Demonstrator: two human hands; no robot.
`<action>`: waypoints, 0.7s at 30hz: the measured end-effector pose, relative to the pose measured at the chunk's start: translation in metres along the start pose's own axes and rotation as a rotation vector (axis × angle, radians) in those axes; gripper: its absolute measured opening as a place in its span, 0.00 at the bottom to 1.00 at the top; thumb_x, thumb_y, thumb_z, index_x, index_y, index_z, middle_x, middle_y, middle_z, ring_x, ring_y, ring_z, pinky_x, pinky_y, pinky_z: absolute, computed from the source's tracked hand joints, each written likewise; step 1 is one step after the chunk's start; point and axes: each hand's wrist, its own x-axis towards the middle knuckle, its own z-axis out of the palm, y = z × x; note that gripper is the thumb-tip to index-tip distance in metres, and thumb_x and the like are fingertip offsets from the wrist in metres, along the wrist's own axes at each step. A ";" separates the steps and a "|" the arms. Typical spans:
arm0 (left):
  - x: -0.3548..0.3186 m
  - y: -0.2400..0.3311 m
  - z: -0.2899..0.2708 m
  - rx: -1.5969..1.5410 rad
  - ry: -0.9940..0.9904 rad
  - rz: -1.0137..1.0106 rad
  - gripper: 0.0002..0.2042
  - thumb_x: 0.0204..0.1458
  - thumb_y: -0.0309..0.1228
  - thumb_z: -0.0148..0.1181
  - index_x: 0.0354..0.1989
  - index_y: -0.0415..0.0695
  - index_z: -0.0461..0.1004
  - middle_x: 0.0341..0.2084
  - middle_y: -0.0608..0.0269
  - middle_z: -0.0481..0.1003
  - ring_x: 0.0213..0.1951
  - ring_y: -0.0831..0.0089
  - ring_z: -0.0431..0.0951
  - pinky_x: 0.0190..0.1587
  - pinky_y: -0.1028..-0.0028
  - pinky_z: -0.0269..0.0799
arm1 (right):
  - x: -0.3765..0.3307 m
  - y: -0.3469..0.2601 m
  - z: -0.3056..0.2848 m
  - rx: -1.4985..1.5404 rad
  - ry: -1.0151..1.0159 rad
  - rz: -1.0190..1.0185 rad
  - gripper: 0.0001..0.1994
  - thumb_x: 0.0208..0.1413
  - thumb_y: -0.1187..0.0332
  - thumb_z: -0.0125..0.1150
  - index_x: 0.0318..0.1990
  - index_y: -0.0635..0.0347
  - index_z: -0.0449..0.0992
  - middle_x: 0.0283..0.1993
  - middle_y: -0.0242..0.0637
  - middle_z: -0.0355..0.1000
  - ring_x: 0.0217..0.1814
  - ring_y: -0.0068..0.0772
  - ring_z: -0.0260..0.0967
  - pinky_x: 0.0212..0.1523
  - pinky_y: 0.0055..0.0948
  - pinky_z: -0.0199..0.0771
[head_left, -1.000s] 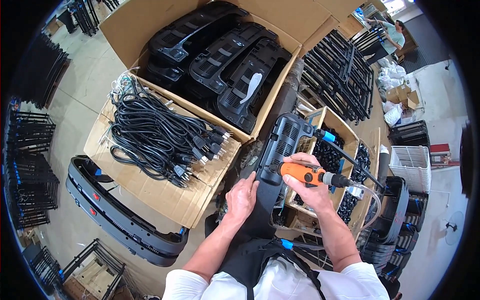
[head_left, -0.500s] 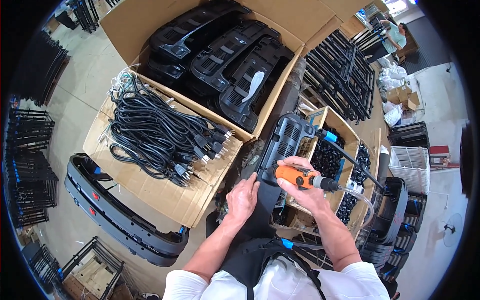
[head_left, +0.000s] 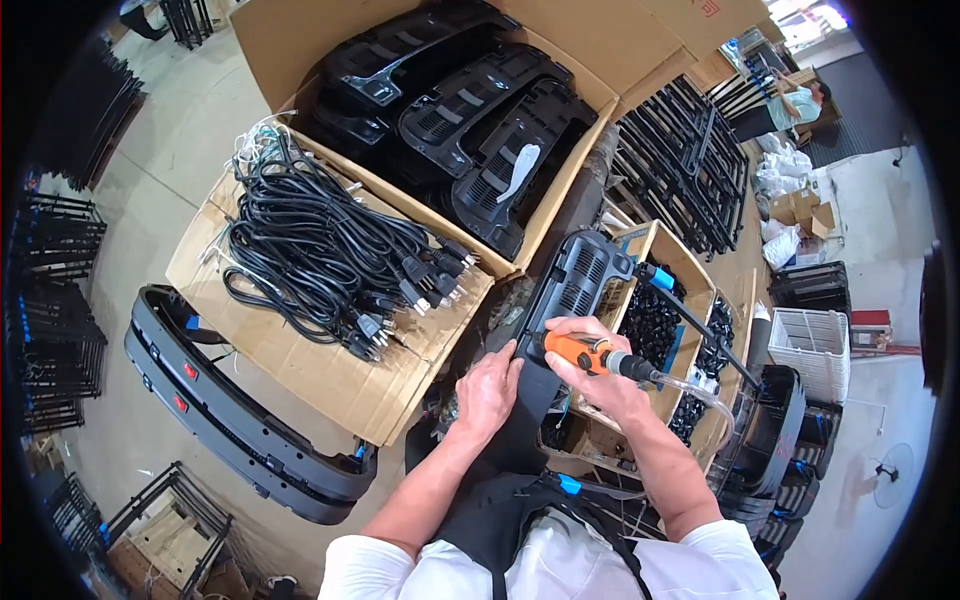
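Note:
A long black plastic cover with vent slots lies in front of me, slanting away to the right. My right hand is wrapped around an orange air screwdriver, and a clear hose runs from its rear end. The nose of the tool points down at the cover; its tip is hidden. At the cover's left edge, my left hand grips with thumb and fingers close together, just left of the screwdriver. Some of its fingertips are out of sight.
Black power cords lie bundled on a cardboard flap at left. Behind them, a cardboard box holds similar black covers. Wooden bins of small black parts stand right, crossed by a black bar. A person stands far right.
The whole view has shifted slightly as my head moved. Both hands keep their places on the cover, and the screwdriver has tilted only a little.

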 end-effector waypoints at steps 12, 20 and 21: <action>-0.004 -0.005 -0.002 -0.061 0.080 0.008 0.14 0.66 0.33 0.61 0.56 0.43 0.81 0.39 0.53 0.84 0.39 0.56 0.85 0.43 0.61 0.80 | -0.015 0.005 0.002 0.100 0.101 -0.013 0.28 0.55 0.75 0.75 0.63 0.62 0.71 0.60 0.41 0.79 0.61 0.33 0.77 0.63 0.34 0.78; -0.054 0.028 -0.036 -1.390 -0.390 -0.639 0.12 0.76 0.33 0.44 0.59 0.41 0.67 0.34 0.63 0.77 0.29 0.77 0.73 0.29 0.77 0.67 | -0.092 -0.019 -0.022 0.586 0.341 0.004 0.27 0.57 0.78 0.71 0.64 0.63 0.69 0.58 0.52 0.80 0.62 0.43 0.78 0.67 0.43 0.76; -0.064 0.032 -0.031 -1.389 -0.406 -0.636 0.12 0.76 0.34 0.44 0.58 0.40 0.68 0.35 0.61 0.78 0.29 0.75 0.72 0.29 0.76 0.66 | -0.103 -0.018 -0.023 0.582 0.348 -0.004 0.27 0.56 0.78 0.71 0.63 0.63 0.69 0.58 0.52 0.80 0.62 0.43 0.78 0.66 0.43 0.76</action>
